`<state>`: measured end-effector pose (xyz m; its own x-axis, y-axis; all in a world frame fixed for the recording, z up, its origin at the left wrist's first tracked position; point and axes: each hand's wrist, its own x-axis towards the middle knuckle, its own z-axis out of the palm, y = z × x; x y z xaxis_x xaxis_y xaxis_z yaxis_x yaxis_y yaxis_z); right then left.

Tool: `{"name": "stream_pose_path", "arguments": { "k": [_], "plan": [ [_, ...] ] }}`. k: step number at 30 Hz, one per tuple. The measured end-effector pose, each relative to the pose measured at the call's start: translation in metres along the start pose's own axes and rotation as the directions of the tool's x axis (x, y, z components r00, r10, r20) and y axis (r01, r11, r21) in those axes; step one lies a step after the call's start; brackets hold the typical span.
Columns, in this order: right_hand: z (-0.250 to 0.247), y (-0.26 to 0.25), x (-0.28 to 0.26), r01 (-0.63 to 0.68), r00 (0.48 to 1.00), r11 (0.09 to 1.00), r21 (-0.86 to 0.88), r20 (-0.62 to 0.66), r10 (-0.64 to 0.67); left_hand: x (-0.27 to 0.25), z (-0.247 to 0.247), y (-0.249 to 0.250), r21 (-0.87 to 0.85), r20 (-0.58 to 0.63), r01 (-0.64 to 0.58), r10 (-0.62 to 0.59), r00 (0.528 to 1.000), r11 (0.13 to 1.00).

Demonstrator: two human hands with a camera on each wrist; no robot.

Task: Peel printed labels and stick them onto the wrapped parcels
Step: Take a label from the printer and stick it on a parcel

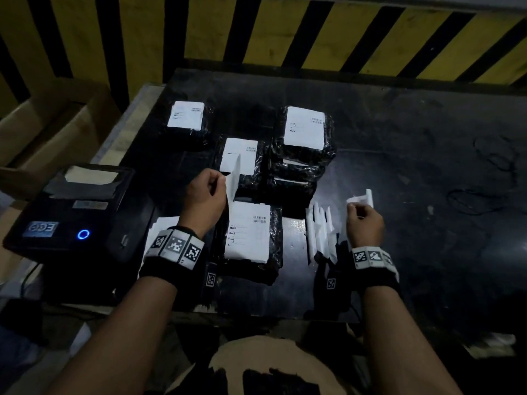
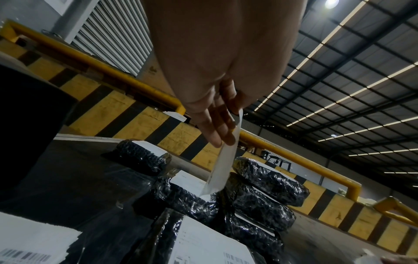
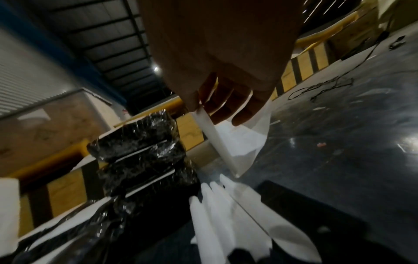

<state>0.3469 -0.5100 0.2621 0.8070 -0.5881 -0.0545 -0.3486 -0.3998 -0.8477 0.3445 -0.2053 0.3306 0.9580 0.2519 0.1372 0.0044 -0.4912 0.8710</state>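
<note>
Several black bubble-wrapped parcels lie on the dark table (image 1: 399,143), each topped with a white label; the nearest parcel (image 1: 251,269) sits between my forearms. My left hand (image 1: 209,189) pinches a peeled label (image 1: 233,178) that hangs edge-on above that parcel; in the left wrist view the fingers (image 2: 217,125) hold the label strip (image 2: 224,164). To the right, my right hand (image 1: 363,218) grips a folded white backing sheet (image 1: 362,198), also seen as the backing sheet (image 3: 239,142) hanging from the fingers (image 3: 228,103).
A black label printer (image 1: 74,215) with a blue lit ring stands at the left. Loose white backing strips (image 1: 320,233) lie between the near parcel and my right hand. A stack of parcels (image 1: 302,155) stands behind. A yellow-black barrier (image 1: 285,32) borders the far side.
</note>
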Motion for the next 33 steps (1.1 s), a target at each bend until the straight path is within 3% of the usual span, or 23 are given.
{"name": "stream_pose_path", "arguments": {
  "k": [9, 12, 16, 18, 21, 24, 26, 33],
  "plan": [
    [0.053, 0.041, 0.01, 0.043, 0.952, 0.986, -0.163, 0.306, 0.009, 0.0, 0.006, -0.009, -0.035, 0.017, 0.033, -0.032, 0.999, 0.999],
    [0.059, 0.037, 0.007, 0.053, 0.963, 0.972, -0.228, 0.27, 0.011, -0.001, 0.006, -0.012, -0.063, 0.03, 0.026, -0.024, 0.999, 0.998],
    [0.057, 0.006, -0.006, 0.198, 0.977, 0.892, -0.406, 0.152, -0.148, -0.003, 0.007, -0.012, -0.055, 0.075, -0.012, 0.016, 0.997, 0.998],
    [0.056, -0.017, -0.014, 0.205, 0.972, 0.924, -0.324, 0.179, -0.153, -0.004, 0.008, -0.012, -0.073, 0.092, -0.01, 0.017, 0.996, 0.997],
    [0.062, -0.046, -0.024, 0.161, 0.925, 0.987, -0.029, 0.354, -0.14, -0.007, 0.009, -0.012, -0.087, 0.107, -0.022, 0.031, 0.994, 0.996],
    [0.074, -0.071, -0.034, -0.002, 0.825, 0.973, 0.23, 0.551, -0.128, -0.011, 0.01, -0.011, -0.094, 0.13, -0.058, 0.07, 0.989, 0.994],
    [0.083, -0.081, -0.039, -0.125, 0.782, 0.938, 0.322, 0.614, -0.106, -0.013, 0.011, -0.013, -0.076, 0.142, -0.102, 0.112, 0.984, 0.992],
    [0.093, -0.092, -0.041, -0.199, 0.822, 0.93, 0.309, 0.569, -0.014, -0.026, 0.015, -0.014, -0.062, 0.235, -0.198, 0.207, 0.95, 0.978]
  ]
}}
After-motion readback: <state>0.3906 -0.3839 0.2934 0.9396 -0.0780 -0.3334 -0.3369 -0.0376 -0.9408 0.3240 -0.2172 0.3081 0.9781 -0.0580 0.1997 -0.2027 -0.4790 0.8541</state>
